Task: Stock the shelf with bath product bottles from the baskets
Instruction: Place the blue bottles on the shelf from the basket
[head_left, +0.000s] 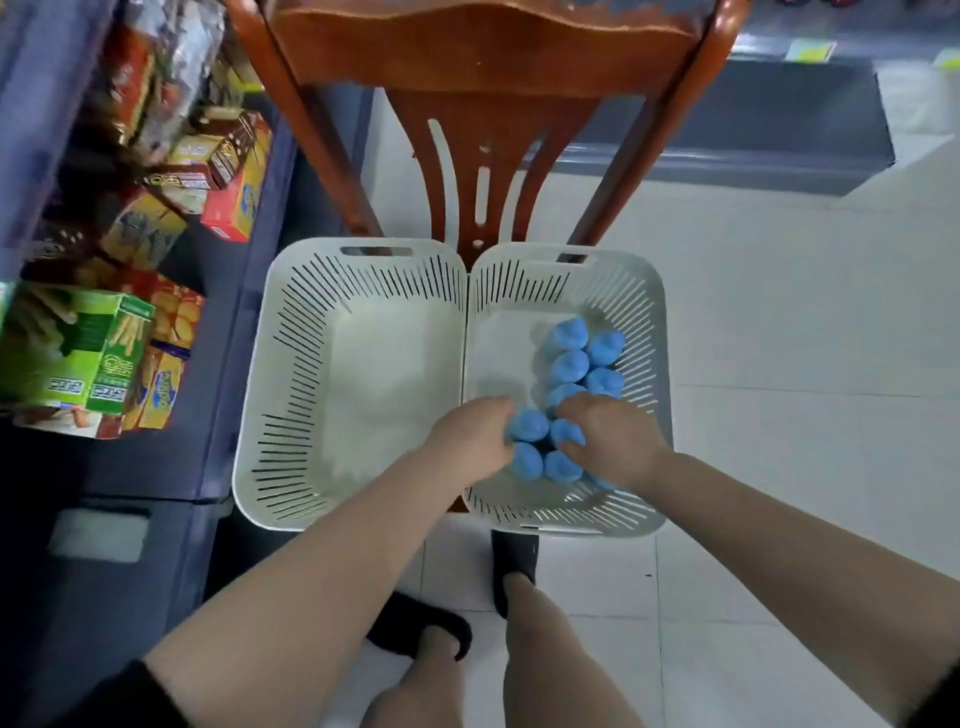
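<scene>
Two white slotted baskets stand side by side on a chair seat. The left basket holds nothing. The right basket holds several bath product bottles with blue caps, standing upright along its right side. My left hand curls around the near-left blue caps, fingers closed on them. My right hand presses on the near-right caps, fingers wrapped over them. The bottle bodies are hidden below the caps.
A brown wooden chair carries the baskets, its backrest far from me. A blue shelf unit on the left holds snack boxes. White tiled floor spreads to the right. My feet in black slippers stand below.
</scene>
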